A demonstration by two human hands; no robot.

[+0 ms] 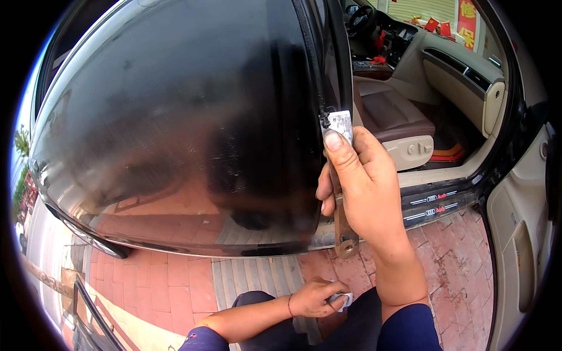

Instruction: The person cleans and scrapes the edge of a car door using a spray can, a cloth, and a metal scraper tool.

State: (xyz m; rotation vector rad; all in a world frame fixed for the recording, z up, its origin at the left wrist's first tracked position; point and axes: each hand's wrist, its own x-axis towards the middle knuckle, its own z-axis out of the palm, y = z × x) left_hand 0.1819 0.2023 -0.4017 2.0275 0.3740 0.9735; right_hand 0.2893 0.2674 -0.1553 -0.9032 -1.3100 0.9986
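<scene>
My right hand (pixel 369 187) is closed around a flat metal bar (pixel 345 237), which points upward along the edge of the black rear car door (pixel 187 128). Its thumb presses a small pale, smudged flat piece (pixel 341 120) at the top, beside a black trim strip (pixel 307 35) with a ragged lower end. The bar's lower end has a hole. The door panel shows light scratches and reflections. Low down, near my legs, my left hand (pixel 316 295) grips a small white crumpled item (pixel 344 303), possibly cloth or paper.
At the right, the open front doorway shows a brown leather seat (pixel 392 111), dashboard and sill (pixel 445 196). The open front door (pixel 515 245) stands at the far right. Below lies red brick paving (pixel 146 281) with a grey ribbed strip (pixel 246 275); a dark metal frame (pixel 88 304) is at the lower left.
</scene>
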